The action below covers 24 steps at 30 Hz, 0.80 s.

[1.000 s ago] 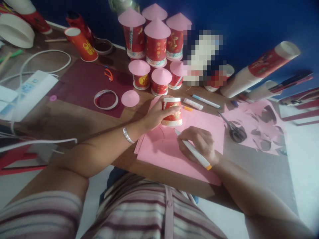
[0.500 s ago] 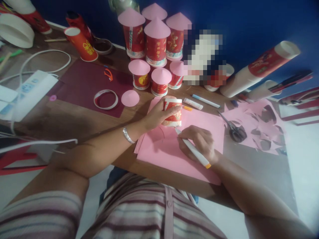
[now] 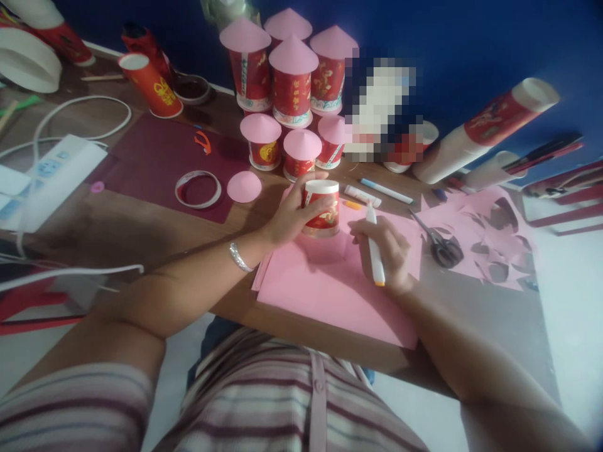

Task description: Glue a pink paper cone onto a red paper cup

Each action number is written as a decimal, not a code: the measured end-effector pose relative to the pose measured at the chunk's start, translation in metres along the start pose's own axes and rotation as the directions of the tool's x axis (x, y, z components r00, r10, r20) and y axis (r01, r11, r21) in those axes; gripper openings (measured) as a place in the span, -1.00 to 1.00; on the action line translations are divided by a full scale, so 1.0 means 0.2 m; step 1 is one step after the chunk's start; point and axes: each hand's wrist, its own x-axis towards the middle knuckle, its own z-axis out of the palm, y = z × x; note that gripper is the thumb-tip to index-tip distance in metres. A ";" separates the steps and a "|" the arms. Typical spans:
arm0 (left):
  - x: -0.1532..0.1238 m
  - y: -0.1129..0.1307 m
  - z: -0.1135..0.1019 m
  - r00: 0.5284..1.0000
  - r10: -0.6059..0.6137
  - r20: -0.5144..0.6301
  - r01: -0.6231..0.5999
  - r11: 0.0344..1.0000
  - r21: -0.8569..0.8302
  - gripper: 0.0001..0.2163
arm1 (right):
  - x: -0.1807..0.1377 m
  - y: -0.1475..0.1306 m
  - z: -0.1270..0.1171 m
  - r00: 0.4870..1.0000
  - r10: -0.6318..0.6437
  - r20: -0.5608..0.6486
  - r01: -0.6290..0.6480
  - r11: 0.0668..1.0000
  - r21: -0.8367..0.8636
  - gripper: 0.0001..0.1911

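My left hand is wrapped round a red paper cup with a white rim, which stands upright over the pink paper. In my right hand is a white marker with an orange end; its other end points up and away, apart from the cup and the paper. A short orange cap lies just beyond the cup, beside a white tube and a blue-ended marker.
Red cups with pink cone tops stand in a group at the back. Scissors lie by cut pink scraps on the right. To the left are a tape roll, a pink disc and a maroon sheet.
My right hand has lifted the marker off the paper at the cup's base and moved it right and away. The cup has tipped slightly, so its rim shows more.
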 end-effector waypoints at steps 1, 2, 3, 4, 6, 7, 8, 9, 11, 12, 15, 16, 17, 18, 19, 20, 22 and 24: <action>0.00 0.00 0.00 0.999 0.046 -0.001 -0.046 0.999 0.027 -0.44 | 0.01 0.02 0.00 0.999 0.034 -0.018 -0.035 0.999 -0.033 -0.70; 0.00 0.01 0.00 0.996 0.090 0.006 -0.090 0.994 0.062 -0.43 | 0.02 0.04 0.01 0.998 0.060 -0.029 -0.062 0.996 -0.069 -0.73; 0.00 0.01 0.00 0.992 0.126 0.023 -0.128 0.987 0.095 -0.41 | 0.02 0.06 0.01 0.996 0.083 -0.028 -0.085 0.992 -0.098 -0.73; 0.00 0.01 0.00 0.986 0.156 0.056 -0.162 0.979 0.121 -0.40 | 0.03 0.08 0.02 0.994 0.105 -0.021 -0.106 0.987 -0.121 -0.71; 0.00 0.01 0.01 0.967 0.204 0.153 -0.225 0.965 0.134 -0.34 | 0.03 0.12 0.02 0.992 0.128 0.000 -0.126 0.981 -0.148 -0.67; 0.00 0.00 0.00 0.953 0.218 0.208 -0.246 0.962 0.118 -0.31 | 0.03 0.15 0.03 0.990 0.139 0.010 -0.136 0.977 -0.162 -0.66; 0.01 0.00 0.00 0.940 0.227 0.256 -0.257 0.962 0.093 -0.28 | 0.02 0.18 0.03 0.988 0.155 0.016 -0.150 0.972 -0.181 -0.66; 0.01 -0.01 0.00 0.931 0.220 0.291 -0.248 0.967 0.064 -0.27 | 0.02 0.21 0.03 0.987 0.158 0.035 -0.147 0.968 -0.204 -0.67; 0.02 -0.02 -0.01 0.934 0.198 0.298 -0.208 0.978 0.001 -0.34 | 0.01 0.26 0.03 0.985 0.138 0.104 -0.112 0.969 -0.220 -0.68; 0.03 -0.03 -0.01 0.945 0.184 0.269 -0.184 0.983 -0.025 -0.39 | 0.00 0.28 0.03 0.984 0.137 0.112 -0.107 0.965 -0.240 -0.68; 0.05 -0.04 -0.02 0.982 0.137 0.131 -0.134 0.991 -0.027 -0.50 | 0.00 0.32 0.04 0.974 0.159 0.165 -0.116 0.963 -0.243 -0.67; 0.06 -0.04 -0.02 0.988 0.124 0.096 -0.124 0.992 -0.005 -0.54 | 0.00 0.32 0.04 0.974 0.158 0.162 -0.119 0.966 -0.228 -0.67; 0.07 -0.04 -0.02 0.991 0.115 0.073 -0.117 0.993 0.019 -0.58 | 0.00 0.33 0.05 0.976 0.154 0.155 -0.120 0.970 -0.213 -0.65; 0.08 -0.05 -0.02 0.993 0.106 0.061 -0.108 0.993 0.041 -0.61 | 0.00 0.33 0.05 0.977 0.144 0.155 -0.112 0.974 -0.196 -0.63; 0.09 -0.05 -0.02 0.994 0.094 0.055 -0.097 0.993 0.066 -0.64 | 0.00 0.33 0.06 0.978 0.132 0.161 -0.102 0.978 -0.182 -0.61; 0.10 -0.05 -0.02 0.995 0.081 0.050 -0.085 0.992 0.097 -0.67 | 0.01 0.32 0.06 0.977 0.121 0.174 -0.091 0.981 -0.172 -0.59; 0.12 -0.05 -0.03 0.997 0.067 0.045 -0.074 0.984 0.162 -0.72 | 0.02 0.32 0.06 0.973 0.113 0.199 -0.080 0.983 -0.167 -0.57; 0.15 -0.03 -0.03 0.996 0.070 0.055 -0.081 0.972 0.219 -0.76 | 0.02 0.33 0.06 0.971 0.134 0.197 -0.100 0.979 -0.176 -0.62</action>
